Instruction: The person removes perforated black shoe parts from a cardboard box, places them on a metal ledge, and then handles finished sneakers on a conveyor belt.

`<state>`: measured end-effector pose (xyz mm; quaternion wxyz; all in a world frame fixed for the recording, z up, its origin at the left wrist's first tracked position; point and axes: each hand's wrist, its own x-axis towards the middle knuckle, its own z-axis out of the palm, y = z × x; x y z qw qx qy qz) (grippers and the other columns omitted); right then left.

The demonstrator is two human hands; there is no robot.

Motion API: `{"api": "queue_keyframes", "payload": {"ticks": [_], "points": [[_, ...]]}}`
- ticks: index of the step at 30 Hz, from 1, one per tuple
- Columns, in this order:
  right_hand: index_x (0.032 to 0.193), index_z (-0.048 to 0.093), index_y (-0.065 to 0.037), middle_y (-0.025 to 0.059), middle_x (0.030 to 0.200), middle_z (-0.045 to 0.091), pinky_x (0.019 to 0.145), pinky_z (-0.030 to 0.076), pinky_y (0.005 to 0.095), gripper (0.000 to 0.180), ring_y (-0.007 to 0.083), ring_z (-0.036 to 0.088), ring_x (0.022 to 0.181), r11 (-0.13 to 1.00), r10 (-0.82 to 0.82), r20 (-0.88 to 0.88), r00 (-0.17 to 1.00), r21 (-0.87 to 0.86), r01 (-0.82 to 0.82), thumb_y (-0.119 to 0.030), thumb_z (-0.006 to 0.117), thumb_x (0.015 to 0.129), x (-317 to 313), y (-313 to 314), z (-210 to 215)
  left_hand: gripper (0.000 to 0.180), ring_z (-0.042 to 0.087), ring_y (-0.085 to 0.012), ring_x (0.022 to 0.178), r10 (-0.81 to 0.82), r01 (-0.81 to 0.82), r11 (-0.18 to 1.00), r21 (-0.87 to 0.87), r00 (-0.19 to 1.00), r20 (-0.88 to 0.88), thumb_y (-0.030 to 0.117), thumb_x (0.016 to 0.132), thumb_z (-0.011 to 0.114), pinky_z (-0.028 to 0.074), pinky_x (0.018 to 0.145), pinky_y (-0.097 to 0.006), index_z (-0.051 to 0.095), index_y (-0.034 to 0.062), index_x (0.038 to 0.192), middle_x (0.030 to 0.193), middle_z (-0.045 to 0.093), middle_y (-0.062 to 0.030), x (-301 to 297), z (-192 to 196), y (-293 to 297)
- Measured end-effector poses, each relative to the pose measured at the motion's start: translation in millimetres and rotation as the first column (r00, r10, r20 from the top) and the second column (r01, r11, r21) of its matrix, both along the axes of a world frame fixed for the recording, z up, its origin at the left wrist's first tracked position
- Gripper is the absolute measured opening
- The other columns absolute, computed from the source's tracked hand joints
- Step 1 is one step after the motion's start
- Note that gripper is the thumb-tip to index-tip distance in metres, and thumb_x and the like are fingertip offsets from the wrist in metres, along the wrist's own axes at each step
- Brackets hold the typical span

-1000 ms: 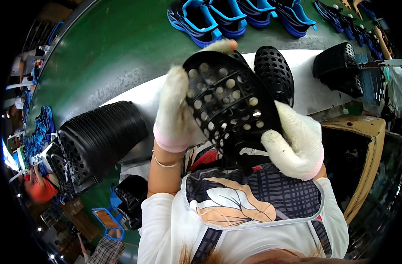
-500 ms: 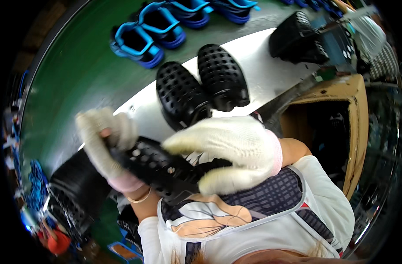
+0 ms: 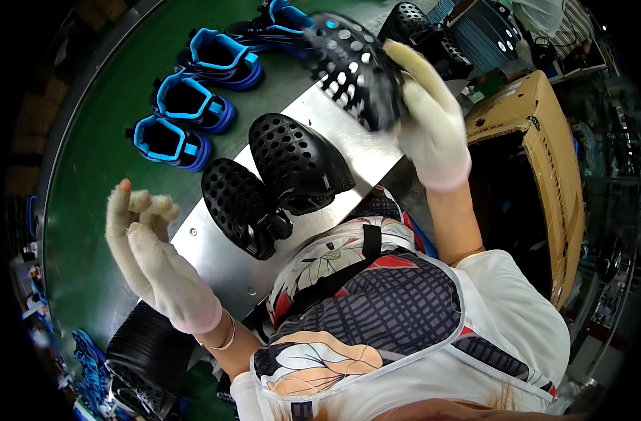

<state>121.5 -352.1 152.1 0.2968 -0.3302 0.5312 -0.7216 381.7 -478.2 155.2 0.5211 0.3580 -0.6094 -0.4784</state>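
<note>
My right hand point(image 3: 433, 130), in a white knit glove, is raised over the far right part of the metal plate. It grips a black perforated plastic shoe tree point(image 3: 359, 74), which is blurred by motion. Gloved as well, my left hand point(image 3: 152, 252) is held up over the left end of the plate, its fingers loosely bent and apart, holding nothing. A bare fingertip pokes out of that glove. Between my hands, two more black perforated shoe trees point(image 3: 296, 158) lie side by side on the silvery plate point(image 3: 226, 242).
Several black shoes with blue linings point(image 3: 166, 144) stand in a row on the green table point(image 3: 89, 189). An open cardboard box point(image 3: 506, 116) is at my right. More black perforated pieces point(image 3: 415, 31) sit at the far right, and a ribbed black stack point(image 3: 152, 344) at the lower left.
The shoe tree held low before my apron has moved up and right in my right hand. My left hand has let go and drawn away leftward. The view has shifted.
</note>
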Motion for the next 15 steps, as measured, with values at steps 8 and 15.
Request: {"api": "queue_keyframes", "payload": {"ticks": [8,15], "points": [[0.127,0.054,0.004,0.0077,0.104,0.059,0.066,0.048,0.0240,0.036,0.0133,0.054,0.076,0.968,-0.011,0.560,0.829,0.215,-0.133,-0.013,0.050,0.096,-82.8,-1.9,-179.0,0.037,0.057,-0.0147,0.090,-0.075,0.064,0.959,0.276,0.997,0.027,0.019,0.101,0.043,0.048,0.082,-0.030,0.053,-0.0040,0.128,0.107,0.056,-0.0075,21.1,-35.6,-5.0],[0.123,0.060,-0.008,0.0167,0.123,0.059,0.101,0.041,0.0402,0.046,0.0335,0.055,0.115,0.657,-0.016,-0.749,0.662,0.491,0.572,-0.036,0.058,0.087,-71.1,-4.9,-157.7,0.036,0.057,-0.0150,0.091,-0.078,0.054,0.938,0.341,0.995,0.056,0.020,0.102,0.045,0.048,0.080,-0.029,0.053,-0.0035,0.127,0.107,0.056,-0.0084,24.0,-57.3,-12.5]]}}
